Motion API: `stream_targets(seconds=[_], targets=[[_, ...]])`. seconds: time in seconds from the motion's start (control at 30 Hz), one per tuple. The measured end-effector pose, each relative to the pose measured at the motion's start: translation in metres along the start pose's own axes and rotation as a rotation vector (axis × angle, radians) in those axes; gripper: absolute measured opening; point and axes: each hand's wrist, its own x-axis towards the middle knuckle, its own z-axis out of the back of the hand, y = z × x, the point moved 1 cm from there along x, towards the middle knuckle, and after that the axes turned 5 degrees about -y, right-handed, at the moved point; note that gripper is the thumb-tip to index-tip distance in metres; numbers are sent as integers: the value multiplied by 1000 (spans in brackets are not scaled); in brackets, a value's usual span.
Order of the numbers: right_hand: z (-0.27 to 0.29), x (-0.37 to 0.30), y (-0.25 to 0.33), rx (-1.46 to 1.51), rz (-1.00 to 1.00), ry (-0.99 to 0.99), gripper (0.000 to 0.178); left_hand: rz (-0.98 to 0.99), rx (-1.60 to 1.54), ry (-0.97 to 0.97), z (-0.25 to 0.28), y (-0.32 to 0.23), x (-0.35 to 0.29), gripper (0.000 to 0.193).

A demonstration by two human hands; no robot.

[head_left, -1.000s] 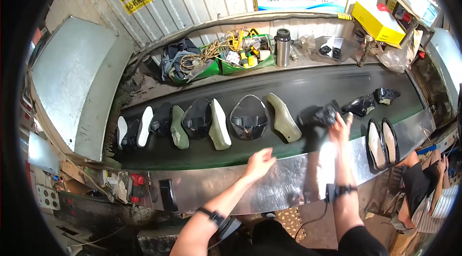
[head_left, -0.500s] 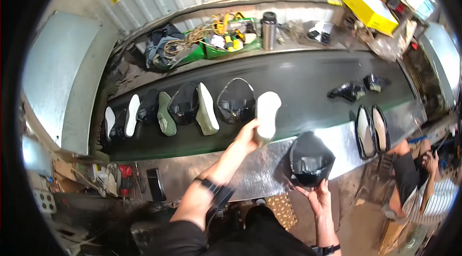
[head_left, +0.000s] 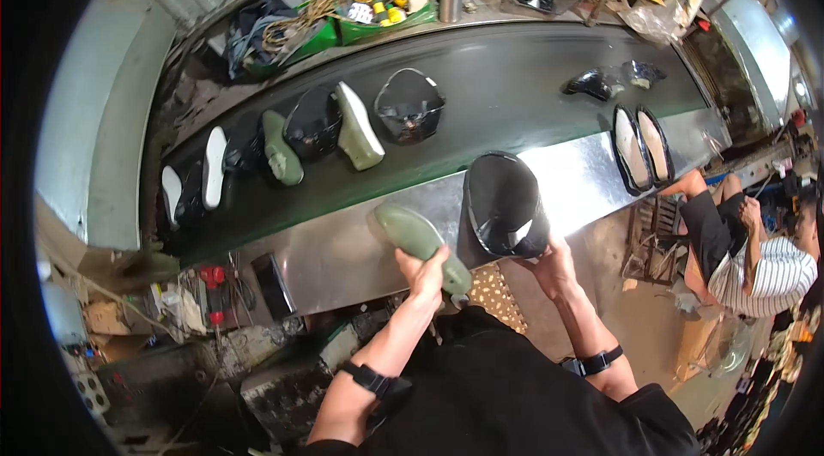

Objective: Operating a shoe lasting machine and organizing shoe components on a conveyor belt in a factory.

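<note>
Left hand (head_left: 422,272) grips smooth olive-green foot-shaped form (head_left: 410,229); right hand (head_left: 554,269) clasps glossy black shoe upper (head_left: 505,192), near end.

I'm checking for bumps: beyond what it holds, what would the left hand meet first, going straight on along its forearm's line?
Probably the left side of the black upper in the right hand. Depth is unclear: the left hand and its green last might pass below it.

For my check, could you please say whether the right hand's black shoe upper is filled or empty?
The black shoe upper looks empty: its hollow inside shows, while the left hand holds a green last.
</note>
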Motion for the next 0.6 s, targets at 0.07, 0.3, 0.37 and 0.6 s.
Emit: stream_targets(seconds=[0.07,0.3,0.37,0.6], targets=[[-5,-22,4,-233,261,-47,45,-200,29,-42,0,-30,-3,83],[-17,-82,-59,-1770,1172,532,69,560,-389,779,48,-68,67,41],[-12,-77,-81,-1760,1179,436,62,381,-151,675,33,-65,69,34],[-43,-35,-108,-1431,1341,426,38,-812,663,-294,21,-43,119,26]])
